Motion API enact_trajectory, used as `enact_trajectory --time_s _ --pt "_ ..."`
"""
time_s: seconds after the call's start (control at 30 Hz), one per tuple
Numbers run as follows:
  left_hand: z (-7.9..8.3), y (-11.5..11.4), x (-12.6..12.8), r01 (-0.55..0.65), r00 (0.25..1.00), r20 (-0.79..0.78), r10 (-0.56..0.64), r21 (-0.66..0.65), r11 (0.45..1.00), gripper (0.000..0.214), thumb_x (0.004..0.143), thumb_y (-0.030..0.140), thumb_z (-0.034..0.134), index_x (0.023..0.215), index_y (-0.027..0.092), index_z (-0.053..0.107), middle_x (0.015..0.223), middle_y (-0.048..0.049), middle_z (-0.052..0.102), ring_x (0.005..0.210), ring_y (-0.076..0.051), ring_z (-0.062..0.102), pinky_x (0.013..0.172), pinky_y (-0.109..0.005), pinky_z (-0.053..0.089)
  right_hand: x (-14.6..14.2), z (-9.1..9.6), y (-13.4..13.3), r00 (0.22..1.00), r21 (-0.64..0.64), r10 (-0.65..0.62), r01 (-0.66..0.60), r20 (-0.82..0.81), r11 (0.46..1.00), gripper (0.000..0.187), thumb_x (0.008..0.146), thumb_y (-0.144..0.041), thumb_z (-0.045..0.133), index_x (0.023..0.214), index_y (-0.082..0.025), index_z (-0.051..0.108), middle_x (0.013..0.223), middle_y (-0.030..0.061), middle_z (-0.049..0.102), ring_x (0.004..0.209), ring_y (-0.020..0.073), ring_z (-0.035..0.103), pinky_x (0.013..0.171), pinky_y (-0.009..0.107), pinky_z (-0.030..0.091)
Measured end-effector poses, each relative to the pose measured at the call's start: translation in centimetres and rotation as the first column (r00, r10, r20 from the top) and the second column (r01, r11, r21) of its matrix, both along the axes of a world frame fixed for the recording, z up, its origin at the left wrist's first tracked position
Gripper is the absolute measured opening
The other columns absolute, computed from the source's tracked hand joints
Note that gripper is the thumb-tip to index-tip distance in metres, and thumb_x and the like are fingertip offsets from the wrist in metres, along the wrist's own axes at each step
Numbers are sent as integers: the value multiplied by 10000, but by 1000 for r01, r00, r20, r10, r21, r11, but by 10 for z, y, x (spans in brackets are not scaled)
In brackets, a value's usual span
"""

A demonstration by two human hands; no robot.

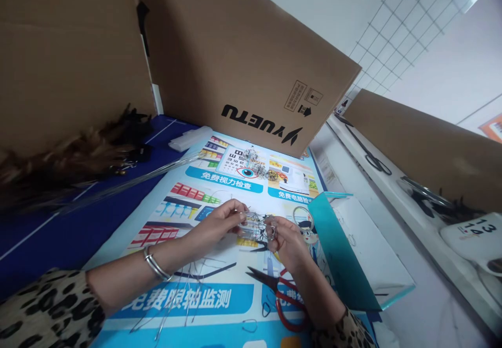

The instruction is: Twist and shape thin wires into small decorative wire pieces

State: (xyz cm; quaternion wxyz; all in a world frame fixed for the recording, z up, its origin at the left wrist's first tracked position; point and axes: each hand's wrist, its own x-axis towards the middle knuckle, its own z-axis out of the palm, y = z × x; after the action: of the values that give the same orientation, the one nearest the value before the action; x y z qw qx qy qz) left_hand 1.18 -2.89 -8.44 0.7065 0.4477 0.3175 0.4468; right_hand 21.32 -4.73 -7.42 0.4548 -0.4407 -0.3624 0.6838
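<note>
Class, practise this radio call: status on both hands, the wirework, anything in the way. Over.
Left hand, right hand: both pinching wirework, one each side. Wirework between them, fine detail unclear. Scissors close by, possibly a snag.

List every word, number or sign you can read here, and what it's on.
"YUETU", upside down, on the box.
A black arrow, on the box.
"免费视力检查", on the poster.
"免费电脑验…", on the poster; end unclear.
"免费眼轴监测", on the poster.
"13" and "14", on the white item.
Too small or blurred: the box's fine print, the poster's eye-chart letters.
Partly covered: banner by the scissors.
</note>
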Motion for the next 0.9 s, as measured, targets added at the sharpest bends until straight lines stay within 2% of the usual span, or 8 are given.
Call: enact_trajectory --time_s 0.13,0.3,0.4,0.57,0.73,0.9 --pt "1 0 -1 0 1000 -5 0 21 1000 140 828 303 548 798 191 469 743 28 508 608 -80 470 584 -217 379 3 -1 0 996 36 92 -92 -12 995 220 741 -236 581 898 -114 675 633 3 510 449 56 401 389 183 300" --pt "-2 1 -2 -29 999 -27 31 67 997 137 807 289 572 802 189 479 845 20 530 553 -57 469 537 -205 363 7 0 0 984 29 176 -176 1 984 191 708 -228 573 825 -127 685 624 14 526 484 87 437 419 204 355" --pt "-4 1 -1 -30 999 -40 33 64 997 129 795 266 582 804 191 478 824 20 537 562 -64 487 545 -208 386 6 1 -1 980 15 198 -198 11 980 151 695 -216 578 773 -134 678 612 13 535 491 89 445 443 205 355" --pt "-3 3 0 -77 996 -37 79 49 996 147 788 287 586 804 194 473 914 3 553 680 -97 547 628 -238 438 0 -2 -1 991 26 136 -136 1 990 143 701 -189 570 777 -122 671 634 16 548 481 75 451 462 204 335" --pt "-4 8 -3 -152 971 -159 176 150 977 147 761 272 610 797 184 498 872 4 573 561 -69 510 577 -223 407 1 -5 1 996 -19 86 -86 12 996 153 699 -195 580 795 -123 674 578 -9 526 423 56 398 420 201 289" --pt "-11 15 -5 -179 938 -260 230 205 962 154 722 240 620 793 184 495 815 1 594 533 -87 529 530 -223 401 1 -1 0 990 34 139 -139 -9 990 137 672 -180 565 749 -125 663 604 -7 526 437 62 419 424 213 300"
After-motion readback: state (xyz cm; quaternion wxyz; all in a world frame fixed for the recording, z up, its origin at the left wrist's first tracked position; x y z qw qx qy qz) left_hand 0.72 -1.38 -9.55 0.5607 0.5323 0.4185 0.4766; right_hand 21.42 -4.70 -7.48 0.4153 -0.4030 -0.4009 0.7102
